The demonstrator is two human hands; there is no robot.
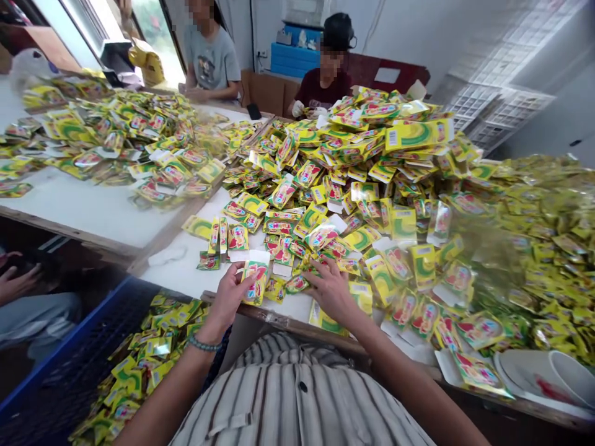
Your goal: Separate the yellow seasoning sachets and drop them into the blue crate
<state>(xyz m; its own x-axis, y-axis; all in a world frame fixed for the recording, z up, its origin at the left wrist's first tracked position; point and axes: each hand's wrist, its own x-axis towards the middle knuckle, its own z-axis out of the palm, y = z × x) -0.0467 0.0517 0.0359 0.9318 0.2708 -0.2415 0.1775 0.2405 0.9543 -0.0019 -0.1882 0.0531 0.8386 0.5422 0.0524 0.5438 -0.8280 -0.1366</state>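
Observation:
My left hand [230, 294] holds a small yellow, green and red printed carton [255, 282] upright near the table's front edge, thumb across its face. The carton's white top flap stands up. To the right, my right hand [332, 291] reaches over the table with fingers curled on small shiny sachets [297, 284]; its fingertips partly hide what they grip. More small sachets [275, 290] lie between the two hands. Flat cartons [279, 223] of the same print lie just beyond, and a single sachet [209, 260] rests left of my left hand.
A tall heap of cartons [372, 136] covers the table's middle, with a mass of sachets [548, 248] at right. A white bucket [553, 375] lies at the right front. Below left, a blue crate [60, 378] holds filled-looking packs [134, 371]. Two people [211, 62] work across the table.

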